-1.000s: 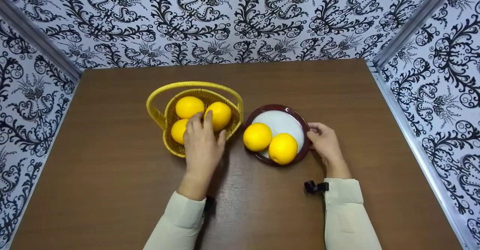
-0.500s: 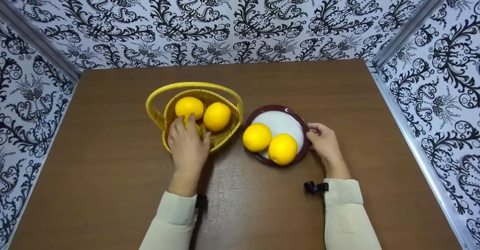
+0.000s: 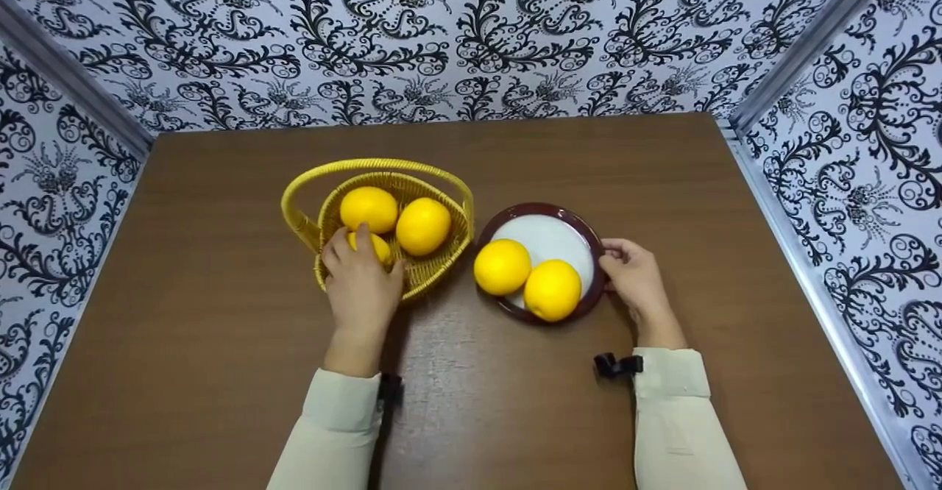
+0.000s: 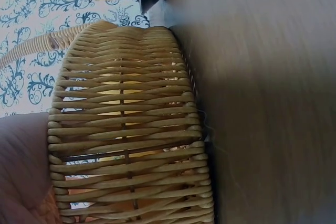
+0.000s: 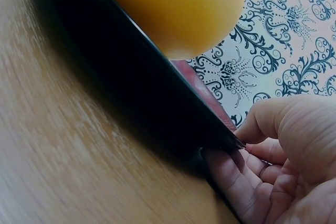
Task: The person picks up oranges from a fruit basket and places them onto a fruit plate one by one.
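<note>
We see the left hand (image 3: 360,284) curled over the nearest orange (image 3: 372,246) inside the yellow wicker basket (image 3: 434,265), fingers wrapped round the fruit, which lies at the basket's near left beside two more oranges (image 3: 423,225). The right hand (image 3: 634,278) pinches the right rim of the dark red plate (image 3: 548,214), thumb above and fingers beneath, as the right wrist view shows (image 5: 273,156); two oranges (image 3: 553,289) rest on the plate. Since half a second ago the left hand has closed a little further round its orange, while the right hand has stayed on the rim. The gripped orange is mostly hidden under the fingers, and the left wrist view shows little beyond basket weave (image 4: 131,129).
</note>
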{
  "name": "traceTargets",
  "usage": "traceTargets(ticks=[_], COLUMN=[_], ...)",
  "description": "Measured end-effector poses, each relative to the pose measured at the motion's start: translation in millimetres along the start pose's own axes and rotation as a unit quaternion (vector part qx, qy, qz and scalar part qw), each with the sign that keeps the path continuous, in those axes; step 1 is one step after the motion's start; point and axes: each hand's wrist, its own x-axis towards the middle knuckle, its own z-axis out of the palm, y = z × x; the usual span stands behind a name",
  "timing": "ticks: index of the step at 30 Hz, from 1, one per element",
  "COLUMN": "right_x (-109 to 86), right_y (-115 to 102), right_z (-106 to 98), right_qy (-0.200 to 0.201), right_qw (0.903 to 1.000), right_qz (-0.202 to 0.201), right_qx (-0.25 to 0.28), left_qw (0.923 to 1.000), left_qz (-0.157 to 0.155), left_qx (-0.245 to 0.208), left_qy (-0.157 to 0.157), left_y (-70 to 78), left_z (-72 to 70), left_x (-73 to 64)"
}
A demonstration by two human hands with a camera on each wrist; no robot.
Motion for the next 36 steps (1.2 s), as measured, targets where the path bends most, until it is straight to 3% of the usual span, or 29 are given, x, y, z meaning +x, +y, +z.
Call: traceTargets(ticks=[17,27,36], right_x=[0.7,2.0,1.4], right_y=[-1.4,0.7,1.7], right_z=[-1.3,0.1,-0.3], right_qy=[-0.005,0.001,0.001], right_qw=[0.9999,0.9999,1.0000], right_qz=[0.009,-0.008,0.000], right_qx=[-0.003,0.010,0.005], left_qw=[0.9993,0.9992,0.9990], left_qz=[-0.001,-0.004,-0.011], left_qx=[-0.015,-0.018,-0.037], left_qy=[-0.035,-0.035,-0.024], left_y=[-4.1,-5.3,-6.1], left_z=[-0.7,-1.8,0.5], left_x=[7.2,7.3,6.3])
